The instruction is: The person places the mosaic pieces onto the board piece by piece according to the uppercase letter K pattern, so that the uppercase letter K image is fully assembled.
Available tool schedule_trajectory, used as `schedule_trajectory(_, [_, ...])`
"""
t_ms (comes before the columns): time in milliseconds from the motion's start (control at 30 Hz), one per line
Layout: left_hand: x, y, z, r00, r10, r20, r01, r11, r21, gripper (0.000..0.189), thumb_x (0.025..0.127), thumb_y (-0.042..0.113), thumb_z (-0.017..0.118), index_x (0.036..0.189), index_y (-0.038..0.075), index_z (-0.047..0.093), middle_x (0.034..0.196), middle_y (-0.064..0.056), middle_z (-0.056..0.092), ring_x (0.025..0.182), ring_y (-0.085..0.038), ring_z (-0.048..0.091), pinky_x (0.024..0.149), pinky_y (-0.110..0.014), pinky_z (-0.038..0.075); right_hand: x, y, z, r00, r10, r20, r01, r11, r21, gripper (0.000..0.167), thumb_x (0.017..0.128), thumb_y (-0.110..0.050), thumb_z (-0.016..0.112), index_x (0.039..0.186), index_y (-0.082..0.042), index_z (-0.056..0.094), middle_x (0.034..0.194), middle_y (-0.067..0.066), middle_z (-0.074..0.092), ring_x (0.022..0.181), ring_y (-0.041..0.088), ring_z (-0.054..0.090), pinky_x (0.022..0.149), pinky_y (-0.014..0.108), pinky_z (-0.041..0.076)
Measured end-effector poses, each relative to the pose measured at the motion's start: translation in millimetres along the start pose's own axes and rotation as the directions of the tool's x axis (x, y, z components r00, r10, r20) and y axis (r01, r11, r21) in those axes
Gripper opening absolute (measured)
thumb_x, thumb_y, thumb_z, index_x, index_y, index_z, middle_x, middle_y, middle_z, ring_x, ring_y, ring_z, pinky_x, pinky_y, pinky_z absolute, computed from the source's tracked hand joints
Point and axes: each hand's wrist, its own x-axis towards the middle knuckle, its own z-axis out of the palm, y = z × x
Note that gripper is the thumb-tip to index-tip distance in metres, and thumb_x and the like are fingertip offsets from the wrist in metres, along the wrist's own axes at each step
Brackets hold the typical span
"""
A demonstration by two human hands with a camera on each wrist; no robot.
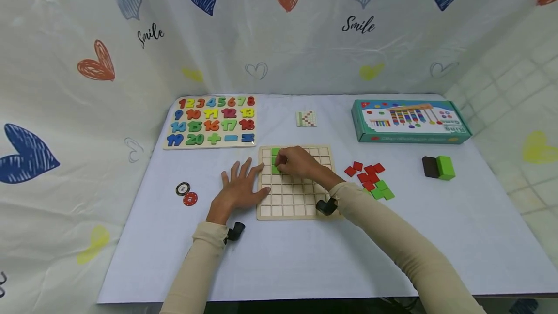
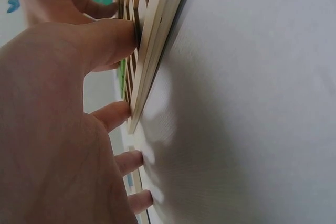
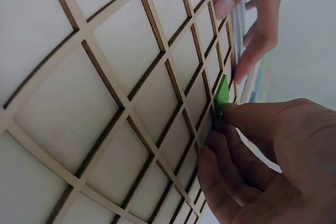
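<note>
Partly hidden green tile (image 1: 273, 160), pinched by right grip (image 1: 298, 162), left hand (image 1: 240, 191) spread, grid board (image 1: 288, 200) partly covered.

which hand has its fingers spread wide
The left hand, splayed at the left edge of the board; the right hand instead has its fingers curled in, touching a green tile.

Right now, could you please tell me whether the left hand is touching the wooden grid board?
Touching: the left wrist view shows the left hand with its thumb pressed on the edge of the wooden grid board.
</note>
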Motion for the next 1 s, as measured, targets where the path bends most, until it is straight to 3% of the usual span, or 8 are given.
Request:
schedule_trajectory(233, [0.5,2.3,-1.2,1.0,-0.001,-0.011,0.001,1.0,0.006,0.079,0.102,0.057,0.058,0.169,0.027,0.029,0.179,-0.013,0.008,0.162,-0.045,-0.001,0.121,-0.079,0.001,-2.4,-4.7,-6.7,0.999,0.039,-0.016,-0.039,0.999,0.027,0.013,0.101,-0.014,0.071,0.111,-0.009,0.078,0.106,0.008,0.079,0.097,0.023,0.075,0.086,0.04,0.06])
schedule_trajectory(600, [1.4,3.5,2.4,1.0,0.002,0.0,-0.002,1.0,0.017,0.079,0.102,0.059,0.056,0.169,0.028,0.028,0.179,-0.012,0.006,0.163,-0.044,-0.002,0.122,-0.078,0.001,-18.6,-4.8,-24.2,0.998,0.061,0.028,-0.061,0.998,0.0,0.02,0.104,-0.019,0.068,0.119,-0.009,0.076,0.114,0.011,0.079,0.103,0.027,0.075,0.088,0.043,0.06])
schedule_trajectory(1000, [-0.3,2.0,1.7,1.0,0.01,-0.02,-0.01,1.0,-0.012,0.079,0.101,0.054,0.059,0.169,0.024,0.03,0.179,-0.014,0.009,0.162,-0.046,0.0,0.121,-0.079,0.0,-50.9,19.2,-61.8,0.997,0.075,0.02,-0.073,0.991,-0.108,0.022,0.102,-0.019,0.069,0.119,-0.007,0.076,0.117,0.014,0.078,0.108,0.033,0.072,0.084,0.05,0.059])
